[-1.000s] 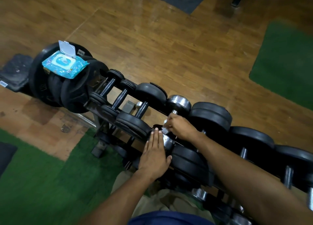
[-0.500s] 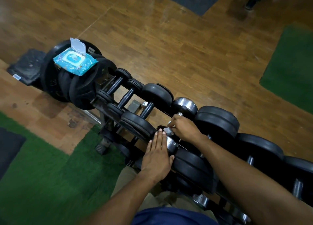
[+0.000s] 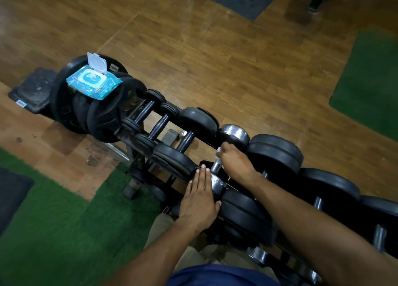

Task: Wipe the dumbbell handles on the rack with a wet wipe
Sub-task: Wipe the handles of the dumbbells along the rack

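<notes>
Chrome dumbbell (image 3: 224, 156) lies crosswise on rack (image 3: 129, 132) — right hand (image 3: 235, 159) fingers wrap wipe (image 3: 218, 150) round handle.

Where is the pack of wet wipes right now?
In the head view, the pack of wet wipes lies at the upper left, lid flipped open, on top of the black weight plates stacked at the left end of the dumbbell rack.

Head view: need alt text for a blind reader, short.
A person's right hand grips a white wet wipe around the handle of a chrome dumbbell on a rack, while the left hand rests flat on the dumbbell's near end. An open blue pack of wipes sits on stacked black weight plates at the rack's far left.
</notes>
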A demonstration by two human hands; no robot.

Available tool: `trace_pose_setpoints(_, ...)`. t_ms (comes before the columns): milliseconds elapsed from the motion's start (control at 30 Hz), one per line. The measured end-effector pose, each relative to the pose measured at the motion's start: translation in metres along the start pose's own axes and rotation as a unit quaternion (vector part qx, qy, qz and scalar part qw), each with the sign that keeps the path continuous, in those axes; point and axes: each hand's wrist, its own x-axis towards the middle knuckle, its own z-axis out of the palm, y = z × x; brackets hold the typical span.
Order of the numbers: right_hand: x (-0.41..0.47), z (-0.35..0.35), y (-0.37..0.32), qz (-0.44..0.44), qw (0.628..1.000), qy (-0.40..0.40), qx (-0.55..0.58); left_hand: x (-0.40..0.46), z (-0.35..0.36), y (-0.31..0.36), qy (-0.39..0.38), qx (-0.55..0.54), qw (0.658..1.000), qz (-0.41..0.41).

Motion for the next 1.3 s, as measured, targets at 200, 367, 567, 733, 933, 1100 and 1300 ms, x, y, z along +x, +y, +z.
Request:
trace_pose_setpoints(200,0.0,-0.003,0.005,0.023,0.998,0.048,-0.029,0.001,-0.002,0.0,-0.005,0.005,1.0,0.004)
trace_pose_setpoints(367,-0.001,0.009,0.004,0.103,0.988,0.09,0.07,0.002,0.0,0.0,-0.004,0.004,1.0,0.001)
trace_pose_setpoints(567,-0.002,0.011,-0.008,0.281,0.903,0.171,0.278,0.001,-0.001,0.001,-0.008,0.009,1.0,0.0)
trace_pose_setpoints(733,0.0,0.016,-0.004,0.277,0.897,0.19,0.288,0.002,0.0,-0.001,-0.007,0.013,1.0,0.001)
trace_pose_setpoints(933,0.006,0.025,-0.007,0.285,0.883,0.201,0.313,0.001,-0.004,-0.001,-0.018,0.014,1.0,0.004)
trace_pose_setpoints(1100,0.001,0.03,-0.002,0.349,0.852,0.101,0.377,0.0,-0.003,0.001,-0.013,0.01,1.0,0.0)
trace_pose_setpoints(1300,0.001,0.026,-0.005,0.358,0.83,0.134,0.406,0.002,-0.005,-0.001,-0.022,0.02,1.0,0.008)
